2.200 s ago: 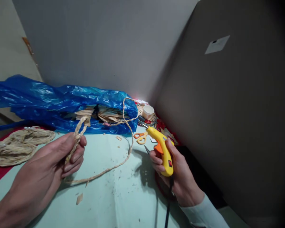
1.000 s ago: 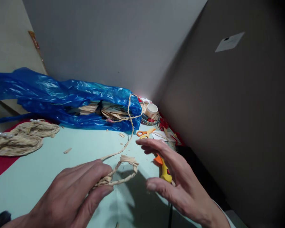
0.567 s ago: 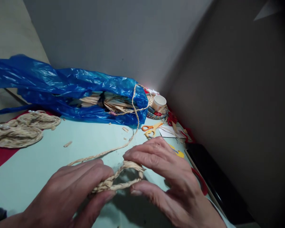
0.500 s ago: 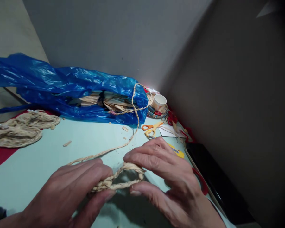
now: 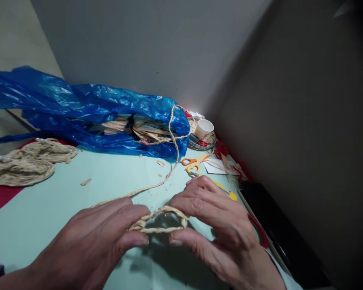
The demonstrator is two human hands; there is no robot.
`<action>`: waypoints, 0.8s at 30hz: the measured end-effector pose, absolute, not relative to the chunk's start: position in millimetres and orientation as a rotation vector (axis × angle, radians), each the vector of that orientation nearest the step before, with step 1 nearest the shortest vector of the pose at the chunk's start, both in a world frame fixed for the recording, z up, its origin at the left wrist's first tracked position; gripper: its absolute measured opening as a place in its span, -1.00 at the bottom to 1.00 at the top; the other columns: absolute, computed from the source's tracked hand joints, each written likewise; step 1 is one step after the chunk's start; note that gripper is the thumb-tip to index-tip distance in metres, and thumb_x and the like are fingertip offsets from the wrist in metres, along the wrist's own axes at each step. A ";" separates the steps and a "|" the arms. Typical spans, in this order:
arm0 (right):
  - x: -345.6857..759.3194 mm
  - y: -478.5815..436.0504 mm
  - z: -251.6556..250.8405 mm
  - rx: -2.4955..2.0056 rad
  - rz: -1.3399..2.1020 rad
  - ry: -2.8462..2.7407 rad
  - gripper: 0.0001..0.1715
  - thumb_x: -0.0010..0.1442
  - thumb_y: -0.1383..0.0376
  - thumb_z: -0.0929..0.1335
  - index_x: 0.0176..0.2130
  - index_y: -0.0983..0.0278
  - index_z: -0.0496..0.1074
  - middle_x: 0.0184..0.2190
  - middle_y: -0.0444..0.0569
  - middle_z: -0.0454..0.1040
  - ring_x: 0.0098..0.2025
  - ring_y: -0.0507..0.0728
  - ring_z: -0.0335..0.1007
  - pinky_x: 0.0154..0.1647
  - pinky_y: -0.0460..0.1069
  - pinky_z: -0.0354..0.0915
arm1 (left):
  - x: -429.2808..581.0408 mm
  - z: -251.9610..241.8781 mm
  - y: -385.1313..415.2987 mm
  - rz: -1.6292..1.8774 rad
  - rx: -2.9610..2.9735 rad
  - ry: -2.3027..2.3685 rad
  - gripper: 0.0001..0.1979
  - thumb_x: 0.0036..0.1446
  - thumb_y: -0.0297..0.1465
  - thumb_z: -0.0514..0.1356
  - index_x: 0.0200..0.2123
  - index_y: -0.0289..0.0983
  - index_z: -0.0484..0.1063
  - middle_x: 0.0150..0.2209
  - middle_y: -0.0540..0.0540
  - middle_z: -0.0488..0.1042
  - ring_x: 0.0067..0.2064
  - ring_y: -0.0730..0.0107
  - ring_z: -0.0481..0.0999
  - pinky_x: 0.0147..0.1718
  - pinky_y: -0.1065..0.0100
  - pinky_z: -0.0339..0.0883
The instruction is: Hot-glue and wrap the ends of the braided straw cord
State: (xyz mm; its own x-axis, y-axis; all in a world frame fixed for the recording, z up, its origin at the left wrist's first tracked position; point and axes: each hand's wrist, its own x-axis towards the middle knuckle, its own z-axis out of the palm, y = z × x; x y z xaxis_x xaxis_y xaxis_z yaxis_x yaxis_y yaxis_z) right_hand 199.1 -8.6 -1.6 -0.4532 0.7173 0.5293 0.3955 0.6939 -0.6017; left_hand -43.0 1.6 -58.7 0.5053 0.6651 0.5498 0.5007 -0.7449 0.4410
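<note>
A loop of pale braided straw cord is stretched between my two hands above the pale green table. My left hand pinches the narrow left end of the loop between thumb and fingers. Around the rounded right end, my right hand has its fingers on the upper strand and its thumb at the lower one. The cord's long tail runs from behind my left hand across the table and up over a blue plastic bag.
Dried straw bundles show in the bag. Woven straw soles lie at left on red cloth. Scissors, a yellow cutter, a white cup in a basket and a black flat object are toward the right.
Both hands and the loop have shifted slightly to the right. My left hand has turned a little, and the loop shows flatter and wider between the hands.
</note>
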 end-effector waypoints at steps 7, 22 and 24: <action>196.3 -10.3 -6.8 -0.865 0.486 -2.112 -0.68 0.40 0.20 0.39 -0.21 0.43 0.58 -0.35 0.03 0.58 -0.26 0.12 0.35 -0.11 0.08 0.26 | -50.2 -75.7 -2.4 0.946 2.503 1.185 -0.67 0.38 -0.20 0.03 0.10 -0.06 0.45 -0.09 0.02 0.67 -0.02 0.20 0.62 -0.09 0.30 0.41; 197.2 -6.8 -11.2 -0.857 0.498 -2.045 -0.64 0.37 0.14 0.42 -0.23 0.43 0.58 -0.38 0.01 0.59 -0.31 0.09 0.37 -0.16 0.06 0.24 | -37.1 -58.5 2.1 1.010 2.592 1.050 -0.77 0.41 -0.33 -0.01 -0.08 -0.13 0.44 -0.36 0.03 0.56 -0.37 0.32 0.54 -0.27 0.30 0.39; 197.1 -7.0 -11.9 -0.855 0.508 -2.030 -0.67 0.35 0.16 0.43 -0.24 0.42 0.58 -0.39 0.00 0.59 -0.31 0.08 0.38 -0.17 0.04 0.25 | -35.8 -54.7 3.8 1.000 2.602 1.011 -0.77 0.41 -0.36 -0.02 -0.13 -0.13 0.44 -0.35 0.01 0.57 -0.37 0.31 0.54 -0.34 0.32 0.37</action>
